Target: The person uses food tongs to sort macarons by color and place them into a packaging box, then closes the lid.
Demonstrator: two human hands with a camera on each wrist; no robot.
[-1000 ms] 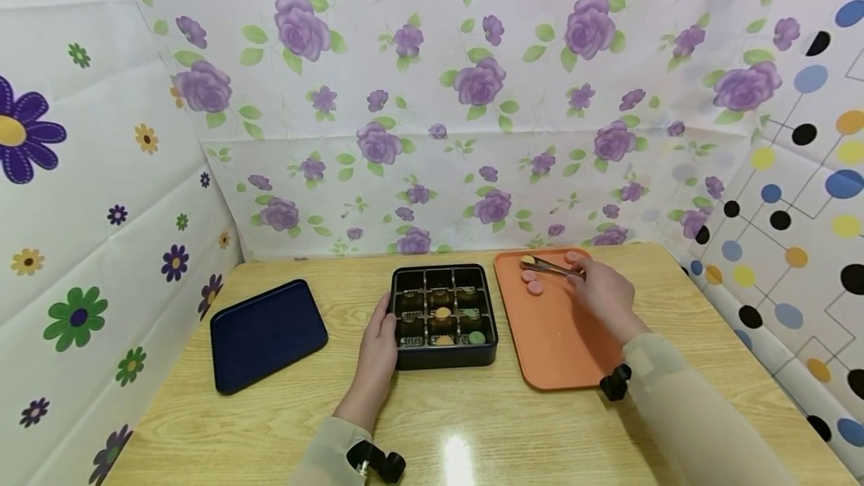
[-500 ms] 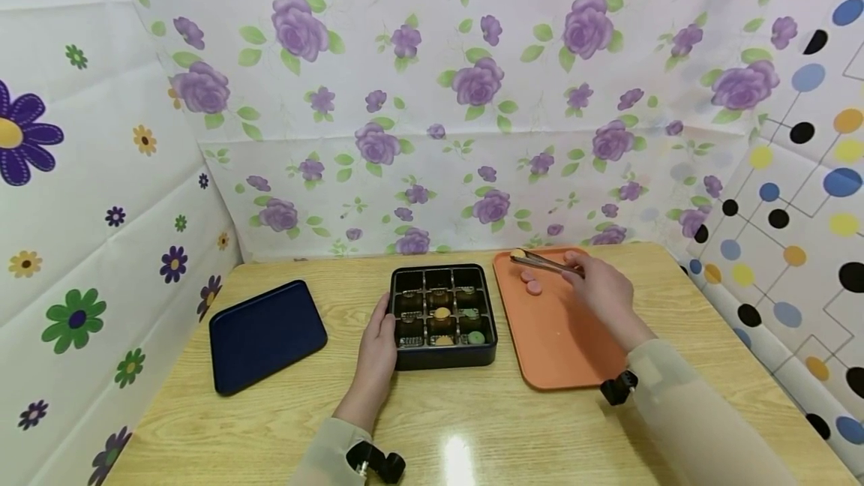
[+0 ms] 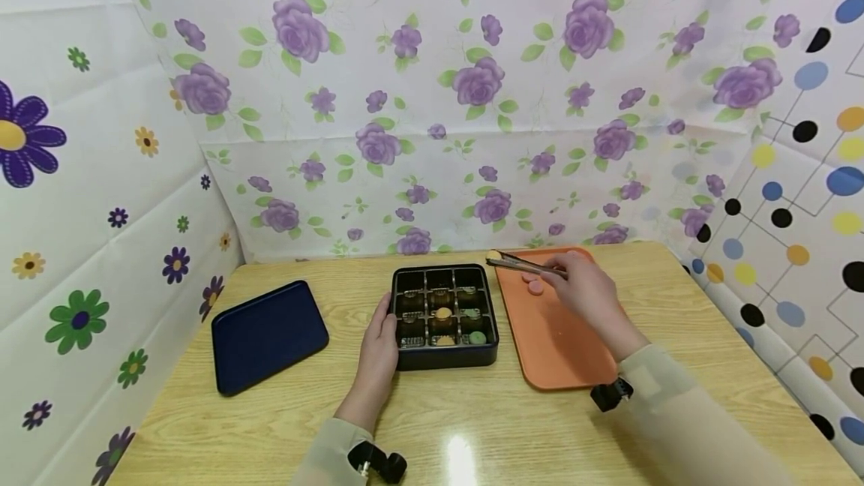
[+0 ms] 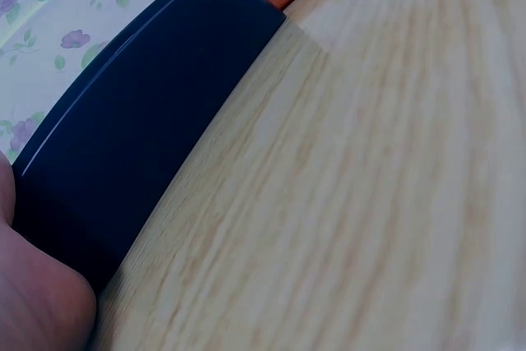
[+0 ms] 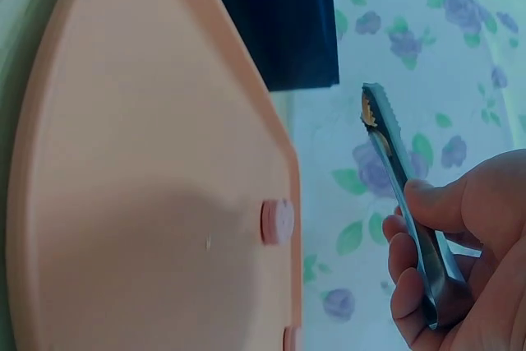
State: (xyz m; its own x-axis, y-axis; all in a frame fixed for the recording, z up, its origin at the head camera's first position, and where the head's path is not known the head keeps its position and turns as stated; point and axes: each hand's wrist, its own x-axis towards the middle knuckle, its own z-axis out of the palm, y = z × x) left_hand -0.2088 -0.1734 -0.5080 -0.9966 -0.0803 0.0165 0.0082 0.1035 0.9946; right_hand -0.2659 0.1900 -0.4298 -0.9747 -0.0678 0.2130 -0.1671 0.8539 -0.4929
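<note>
My right hand (image 3: pixel 589 295) holds a pair of metal tongs (image 5: pixel 411 211), its thumb and fingers wrapped around them. Between the tong tips is a small yellow macaron (image 3: pixel 495 255), raised above the table near the box's far right corner. My left hand (image 3: pixel 378 347) rests along the left wall of a dark box (image 3: pixel 445 357), its fingers fairly straight; the fingertips are partly hidden. The box has a divided clear insert. Yellow macarons (image 3: pixel 442 313) lie in two middle compartments, and green macarons (image 3: pixel 477 337) in two on the right. Pink macarons (image 3: pixel 535 288) sit on the orange tray (image 3: pixel 560 343).
A dark blue tray (image 3: pixel 268 336) lies at the left of the wooden table (image 3: pixel 432 418). The orange tray stands close to the box's right side. Patterned cloth (image 3: pixel 432 133) hangs behind the table and on both sides.
My right hand has lifted the yellow macaron off the orange tray with the tongs and carried it left towards the box. The left hand and the box stay in place.
</note>
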